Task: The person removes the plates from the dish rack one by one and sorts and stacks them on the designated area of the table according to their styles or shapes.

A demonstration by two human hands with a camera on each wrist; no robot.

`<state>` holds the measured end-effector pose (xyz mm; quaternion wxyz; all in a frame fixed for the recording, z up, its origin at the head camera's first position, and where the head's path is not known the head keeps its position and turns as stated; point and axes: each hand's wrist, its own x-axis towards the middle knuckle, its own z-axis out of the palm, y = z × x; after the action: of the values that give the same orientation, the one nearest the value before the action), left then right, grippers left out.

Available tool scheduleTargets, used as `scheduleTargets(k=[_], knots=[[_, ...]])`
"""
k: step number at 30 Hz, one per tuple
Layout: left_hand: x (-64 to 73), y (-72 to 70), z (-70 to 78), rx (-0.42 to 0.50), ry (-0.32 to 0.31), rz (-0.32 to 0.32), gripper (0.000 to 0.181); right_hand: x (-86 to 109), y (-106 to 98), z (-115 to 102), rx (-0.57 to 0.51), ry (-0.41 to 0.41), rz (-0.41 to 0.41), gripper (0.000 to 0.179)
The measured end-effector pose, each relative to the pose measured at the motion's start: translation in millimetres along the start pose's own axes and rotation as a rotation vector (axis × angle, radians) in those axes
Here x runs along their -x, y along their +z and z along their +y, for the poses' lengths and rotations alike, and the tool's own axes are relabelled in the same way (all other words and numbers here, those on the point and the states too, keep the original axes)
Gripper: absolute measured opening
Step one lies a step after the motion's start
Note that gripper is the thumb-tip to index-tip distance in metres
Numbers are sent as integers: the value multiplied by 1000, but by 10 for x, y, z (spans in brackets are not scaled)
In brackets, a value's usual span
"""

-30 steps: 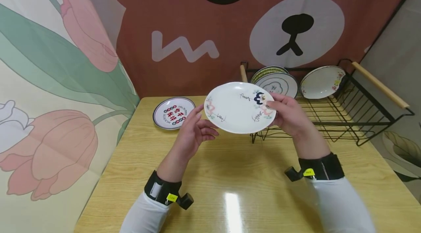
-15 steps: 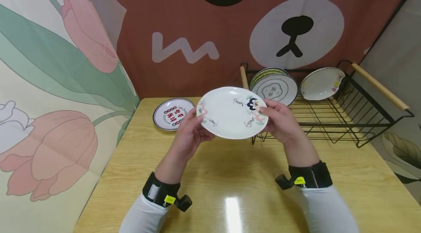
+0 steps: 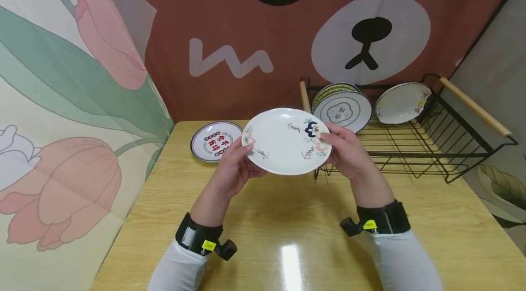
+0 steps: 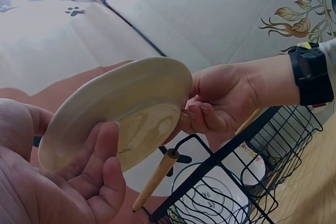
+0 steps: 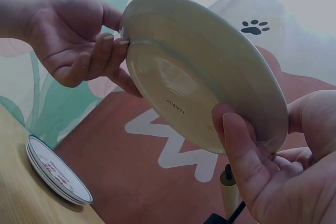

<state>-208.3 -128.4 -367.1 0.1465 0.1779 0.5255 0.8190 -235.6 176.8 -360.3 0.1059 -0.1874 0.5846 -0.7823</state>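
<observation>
A white plate (image 3: 283,145) with painted flowers and dark squiggles is held above the table, its upper face tilted toward me. My left hand (image 3: 234,167) pinches its left rim, thumb on top and fingers beneath. On the opposite rim, my right hand (image 3: 349,151) grips with the thumb over the flowers. Both wrist views show the plate's underside; in the right wrist view the plate (image 5: 173,87) has small dark lettering on its base. Fingers of the left hand (image 4: 89,182) press against that underside in the left wrist view.
At the back left of the wooden table (image 3: 263,222) lies a stack of plates with red characters (image 3: 215,142). A black wire rack (image 3: 411,154) with wooden handles stands at the right, holding upright blue-rimmed plates (image 3: 343,110) and a flowered dish (image 3: 402,103).
The plate has moved left and slightly down, away from the rack. My left hand, first with fingers loosely at the rim, now pinches it with the thumb on top.
</observation>
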Motion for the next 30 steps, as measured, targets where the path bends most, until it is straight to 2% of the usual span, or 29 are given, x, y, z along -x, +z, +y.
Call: scheduleTargets(k=[9,21,30], knots=[[16,-25,37,-56,-16,29,49,-2,3,10,33,-11,-3,55],[25,-79,80,-37,-8,17,50,0,53,25,5,-19,-20,56],[22,-110,115,-49,-11,42,52,10,84,22,-33,-34,-48,59]])
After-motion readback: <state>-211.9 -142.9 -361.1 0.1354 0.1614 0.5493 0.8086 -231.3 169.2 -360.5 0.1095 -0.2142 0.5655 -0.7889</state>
